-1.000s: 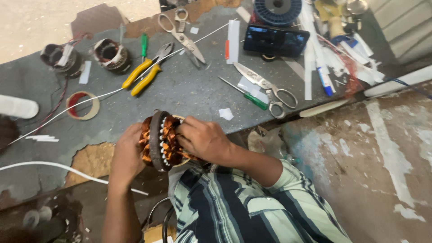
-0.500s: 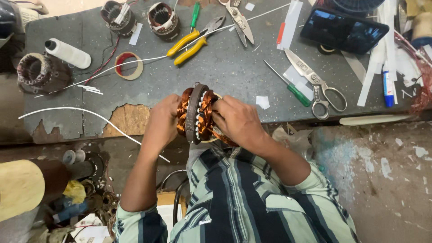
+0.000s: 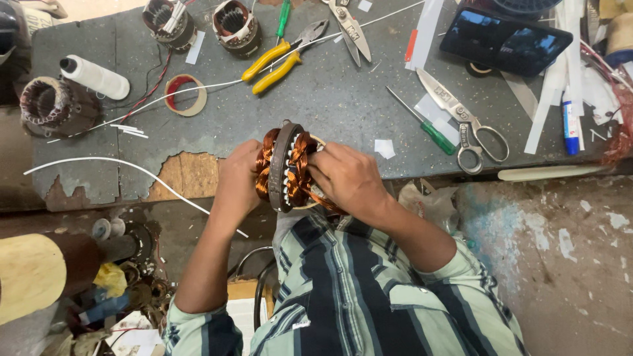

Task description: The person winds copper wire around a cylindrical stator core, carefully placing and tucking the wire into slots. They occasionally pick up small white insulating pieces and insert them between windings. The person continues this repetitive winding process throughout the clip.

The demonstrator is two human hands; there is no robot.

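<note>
A motor stator (image 3: 285, 166) with copper windings stands on edge at the near edge of the grey worktable (image 3: 343, 99). My left hand (image 3: 237, 178) grips its left side. My right hand (image 3: 348, 179) presses on the copper coils at its right side, fingers curled into the windings.
On the table lie yellow-handled pliers (image 3: 277, 56), large scissors (image 3: 461, 122), a green screwdriver (image 3: 425, 124), a tape roll (image 3: 185, 94), a white thread spool (image 3: 95, 77), a dark phone (image 3: 504, 41), other wound stators (image 3: 49, 105) and white cords. Clutter sits on the floor at lower left.
The view has shifted slightly, so the stator and hands sit a little lower and left. Both hands keep their hold on the stator.
</note>
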